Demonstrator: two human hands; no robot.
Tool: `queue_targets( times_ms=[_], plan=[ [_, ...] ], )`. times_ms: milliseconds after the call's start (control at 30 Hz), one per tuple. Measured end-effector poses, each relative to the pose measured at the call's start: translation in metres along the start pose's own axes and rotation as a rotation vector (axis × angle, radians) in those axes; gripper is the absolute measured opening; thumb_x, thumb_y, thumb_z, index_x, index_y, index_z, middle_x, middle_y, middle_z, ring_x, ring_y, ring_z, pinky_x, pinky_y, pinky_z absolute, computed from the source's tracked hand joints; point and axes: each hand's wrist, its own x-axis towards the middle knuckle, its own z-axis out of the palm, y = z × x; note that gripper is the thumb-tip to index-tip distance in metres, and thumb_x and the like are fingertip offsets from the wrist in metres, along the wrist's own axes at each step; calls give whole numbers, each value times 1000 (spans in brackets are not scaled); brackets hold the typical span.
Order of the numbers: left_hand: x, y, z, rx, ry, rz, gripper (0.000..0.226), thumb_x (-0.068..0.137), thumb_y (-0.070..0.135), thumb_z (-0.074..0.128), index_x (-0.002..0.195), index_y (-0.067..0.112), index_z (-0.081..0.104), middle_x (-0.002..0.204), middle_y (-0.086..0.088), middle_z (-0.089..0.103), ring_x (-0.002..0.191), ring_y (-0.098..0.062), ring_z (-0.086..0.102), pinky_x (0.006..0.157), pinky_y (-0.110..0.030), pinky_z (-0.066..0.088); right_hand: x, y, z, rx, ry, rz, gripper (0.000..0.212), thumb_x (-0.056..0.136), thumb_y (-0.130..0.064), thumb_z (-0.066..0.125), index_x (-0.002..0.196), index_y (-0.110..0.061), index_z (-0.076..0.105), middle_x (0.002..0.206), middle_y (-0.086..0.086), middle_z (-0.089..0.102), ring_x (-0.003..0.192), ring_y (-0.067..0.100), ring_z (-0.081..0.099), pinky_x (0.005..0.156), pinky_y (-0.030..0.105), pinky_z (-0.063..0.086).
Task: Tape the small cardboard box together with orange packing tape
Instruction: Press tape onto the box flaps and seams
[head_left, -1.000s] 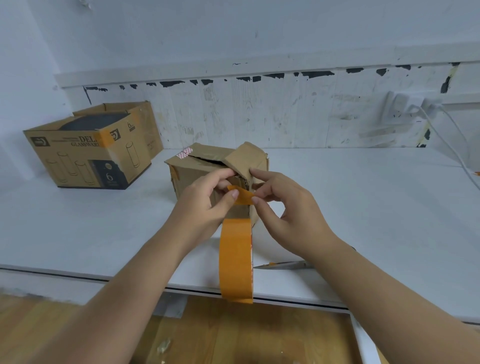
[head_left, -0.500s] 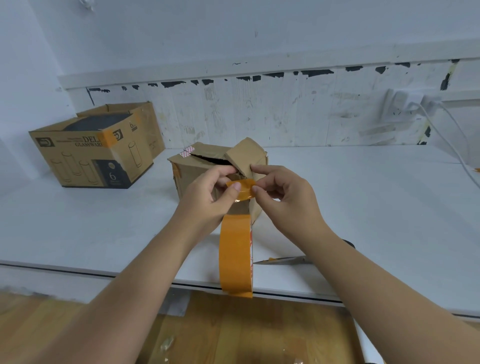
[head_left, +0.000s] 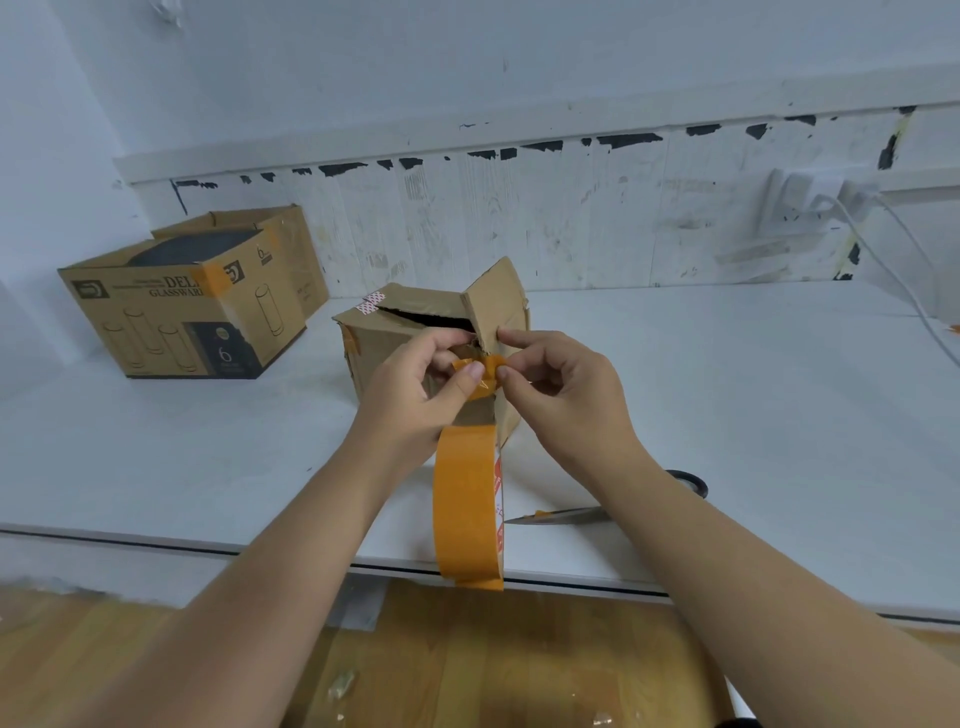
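1. Head view, the task's things: the small cardboard box (head_left: 387, 340) sits on the white desk (head_left: 701, 374) just beyond my hands, toward twelve o'clock. Its top is not closed: one flap (head_left: 493, 296) stands up at the box's right end and a dark gap shows beside it.
2. Head view, the grip: my left hand (head_left: 415, 395) pinches the crumpled free end (head_left: 480, 371) of the orange packing tape between thumb and forefinger, and my right hand (head_left: 566, 395) pinches the same end from three o'clock. The tape roll (head_left: 467, 504) hangs below them at six o'clock, past the desk's near edge.
3. Head view, the surroundings: scissors (head_left: 597, 506) lie on the desk at four o'clock, partly hidden by my right forearm. A larger glassware carton (head_left: 176, 312) stands well apart at ten o'clock.
4. Step in hand, as I judge it: I am freeing and straightening the tape's end, which looks folded on itself; no new strip yet lies across the open flaps.
5. Next move, as I judge it: peel a clean length, press the raised flap down, lay the tape over the seam, then reach for the scissors to cut.
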Motion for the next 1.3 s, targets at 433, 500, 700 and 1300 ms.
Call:
queue_targets(
  times_ms=[433, 500, 700, 1300],
  plan=[
    [1, 1, -4, -87, -37, 1, 28, 89, 18, 65, 114, 27, 55, 79, 9, 60, 71, 8, 57, 64, -5, 42, -2, 5, -4, 128, -12, 72, 7, 84, -8, 67, 80, -2, 67, 112, -5, 68, 96, 3, 66, 76, 19, 54],
    [2, 1, -3, -91, -37, -9, 28, 89, 19, 65, 113, 27, 55, 79, 8, 62, 72, 7, 58, 65, -6, 42, -1, 6, -3, 95, 0, 70, 7, 83, -8, 68, 80, -2, 68, 111, -4, 69, 97, 2, 65, 77, 21, 55],
    [5, -2, -3, -51, -20, -9, 24, 89, 21, 66, 105, 35, 55, 78, 7, 63, 78, -5, 61, 70, -13, 48, 2, 4, 2, 11, 51, 70, 5, 82, -9, 69, 78, -5, 68, 105, -8, 67, 84, 8, 66, 70, 16, 53],
    [13, 8, -13, 314, -34, 55, 15, 86, 35, 66, 98, 38, 57, 75, 6, 63, 75, -7, 58, 63, -22, 45, 13, -9, -4, -32, -44, 231, 11, 83, -16, 71, 72, -19, 68, 64, -1, 67, 61, 11, 62, 61, 26, 54]
  ],
)
